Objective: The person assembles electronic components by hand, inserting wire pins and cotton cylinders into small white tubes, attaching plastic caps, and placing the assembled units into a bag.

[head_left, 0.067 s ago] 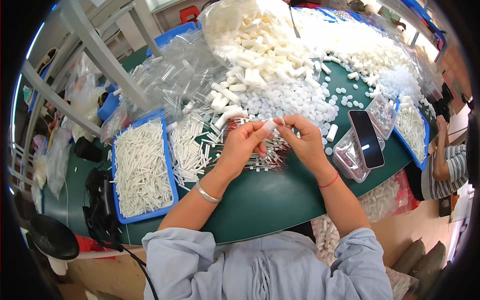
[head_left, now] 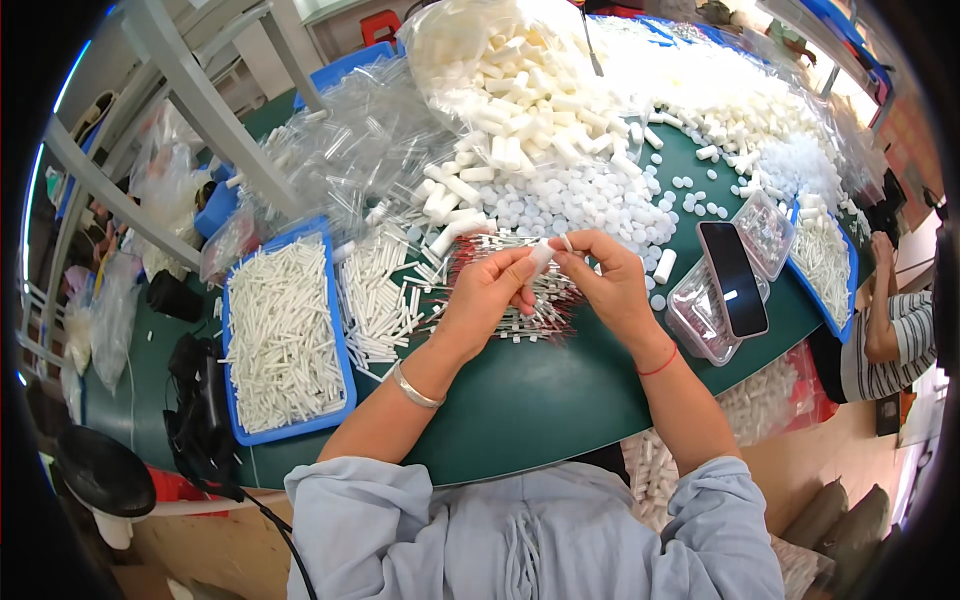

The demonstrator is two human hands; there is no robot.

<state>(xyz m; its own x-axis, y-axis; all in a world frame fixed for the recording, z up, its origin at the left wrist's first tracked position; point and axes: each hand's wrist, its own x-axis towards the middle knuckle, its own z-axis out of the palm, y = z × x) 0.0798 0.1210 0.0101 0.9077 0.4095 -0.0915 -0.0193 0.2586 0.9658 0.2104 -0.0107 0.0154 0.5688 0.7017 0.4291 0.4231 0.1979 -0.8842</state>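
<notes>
Above the middle of the green table, my left hand (head_left: 487, 298) pinches a short white cylinder (head_left: 540, 258) between thumb and fingers. My right hand (head_left: 608, 288) is closed close beside it, its thumb and index finger gripping a thin white stick (head_left: 566, 242) near the cylinder's upper end. Whether the stick touches the cylinder I cannot tell. Beneath both hands lies a bundle of thin red-and-white pieces (head_left: 540, 322), partly covered by my fingers. Loose white sticks (head_left: 375, 300) are heaped to the left of my left hand.
A blue tray (head_left: 351, 385) of white sticks stands at left. Behind my hands are small translucent discs (head_left: 570, 205), a bag of white cylinders (head_left: 520, 80) and clear tubes (head_left: 350, 150). A phone (head_left: 733, 278) rests on a clear box (head_left: 690, 315) at right. Another person's arm (head_left: 880, 310) shows far right.
The white cylinder has tilted slightly and sits a little lower in my left fingers. My right hand has hardly moved.
</notes>
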